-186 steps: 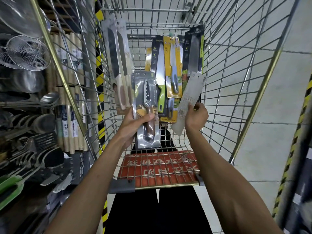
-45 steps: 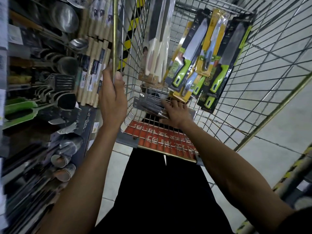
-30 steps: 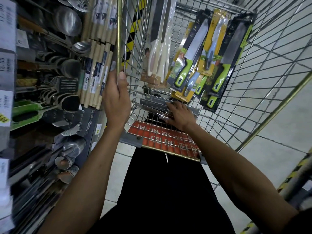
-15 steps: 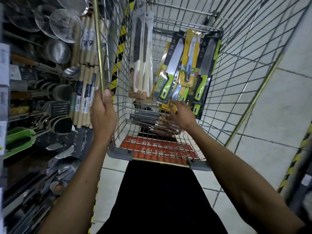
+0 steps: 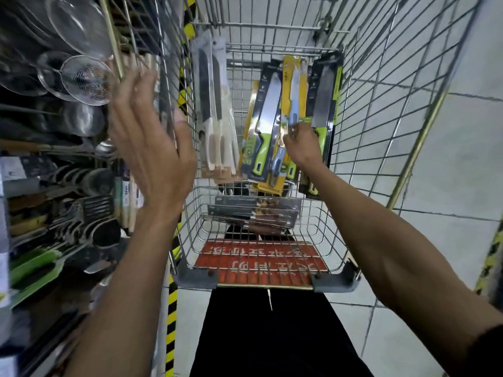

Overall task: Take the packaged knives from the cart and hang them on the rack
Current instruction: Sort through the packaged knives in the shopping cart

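Observation:
Several packaged knives stand upright in the wire cart (image 5: 381, 110): a cream-handled pair (image 5: 215, 110) at the left, green-handled knives (image 5: 265, 121) in the middle, a dark pack (image 5: 324, 104) at the right. My right hand (image 5: 302, 144) reaches among them and pinches the yellow-carded knife pack (image 5: 292, 88). More packs (image 5: 253, 214) lie flat on the cart's child seat. My left hand (image 5: 152, 140) hovers off the cart's left rim, fingers spread, holding nothing.
The rack at the left carries wire strainers (image 5: 84, 83), ladles, spatulas and wooden rolling pins (image 5: 128, 191). A red plastic flap (image 5: 258, 265) lies at the cart's near end. Yellow-black hazard tape (image 5: 171, 308) runs down the shelf post. Tiled floor lies at the right.
My left hand has let go of the cart's rim and opened in the air. My right hand has moved up from the flat packs to the yellow-carded knife pack.

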